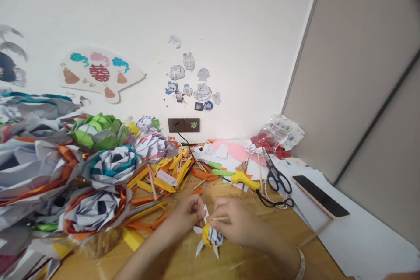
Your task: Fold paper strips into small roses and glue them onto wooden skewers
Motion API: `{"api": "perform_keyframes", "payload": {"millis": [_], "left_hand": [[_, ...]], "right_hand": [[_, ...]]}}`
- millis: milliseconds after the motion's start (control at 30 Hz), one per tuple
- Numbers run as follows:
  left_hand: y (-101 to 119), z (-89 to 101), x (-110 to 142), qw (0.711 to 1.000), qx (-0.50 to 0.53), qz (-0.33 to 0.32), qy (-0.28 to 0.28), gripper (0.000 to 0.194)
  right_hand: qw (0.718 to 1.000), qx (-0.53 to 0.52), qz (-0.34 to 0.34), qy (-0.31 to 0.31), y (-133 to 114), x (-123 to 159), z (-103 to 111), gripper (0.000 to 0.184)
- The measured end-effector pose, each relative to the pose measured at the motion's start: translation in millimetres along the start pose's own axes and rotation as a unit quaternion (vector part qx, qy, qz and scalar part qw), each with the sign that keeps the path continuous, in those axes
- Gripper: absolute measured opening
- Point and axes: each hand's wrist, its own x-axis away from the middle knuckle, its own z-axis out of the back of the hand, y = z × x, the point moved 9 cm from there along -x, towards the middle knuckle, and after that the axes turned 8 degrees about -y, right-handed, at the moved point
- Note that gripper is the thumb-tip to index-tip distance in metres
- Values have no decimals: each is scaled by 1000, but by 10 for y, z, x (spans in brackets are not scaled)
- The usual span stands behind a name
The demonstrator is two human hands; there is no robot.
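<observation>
A small paper flower [215, 237] with white and yellow folded petals is between my two hands, low over the table. My left hand [189, 213] is closed, its thumb and fingers pinching a white petal at the flower's upper side. My right hand [231, 218] is closed round the flower's right side. A thin wooden stick [221, 218] shows between the right fingers and thumb, just above the flower. Pointed white petals stick out from the flower's lower edge. The ends of several fingers are hidden behind the paper.
Large paper flowers [98, 210] are heaped at the left. Folded orange and yellow strips [164, 179] lie behind my hands. A yellow glue gun [245, 180], black-handled scissors [278, 179], a phone [320, 196] and white sheets [357, 236] lie to the right. A black cord [185, 140] runs from the wall socket [183, 125].
</observation>
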Motion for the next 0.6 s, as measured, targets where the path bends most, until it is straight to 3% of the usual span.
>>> {"api": "perform_keyframes", "payload": {"millis": [367, 533, 600], "left_hand": [[122, 113, 7, 998, 34, -42, 45, 51], [214, 168, 48, 994, 55, -61, 70, 47], [261, 143, 61, 994, 53, -81, 57, 44]], "right_hand": [[995, -82, 22, 57, -28, 22, 196, 15], [963, -101, -56, 244, 277, 137, 614, 22], [947, -120, -94, 282, 461, 159, 652, 24]]}}
